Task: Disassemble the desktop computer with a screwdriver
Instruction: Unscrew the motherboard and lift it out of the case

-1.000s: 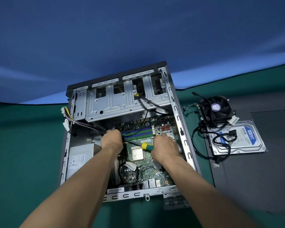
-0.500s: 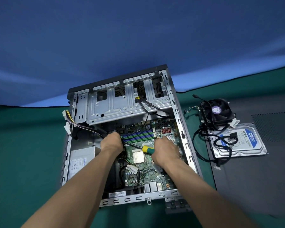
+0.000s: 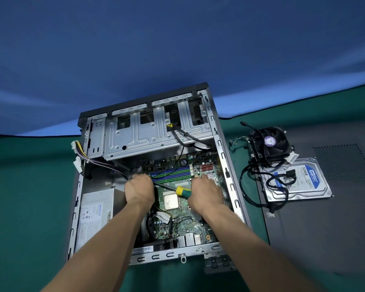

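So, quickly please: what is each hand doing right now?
Left hand: fingers curled at the screwdriver tip; what they grip is hidden.
Right hand: holds the screwdriver handle.

A blue cloth backdrop (image 3: 177, 49) rises behind the green-covered table (image 3: 30, 186).

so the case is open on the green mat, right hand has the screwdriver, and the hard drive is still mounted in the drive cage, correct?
Not quite. The hard drive is out of the case, lying on the dark side panel to its right, by the cooler fan, as the head view shows. The rest holds: right hand grips the screwdriver.
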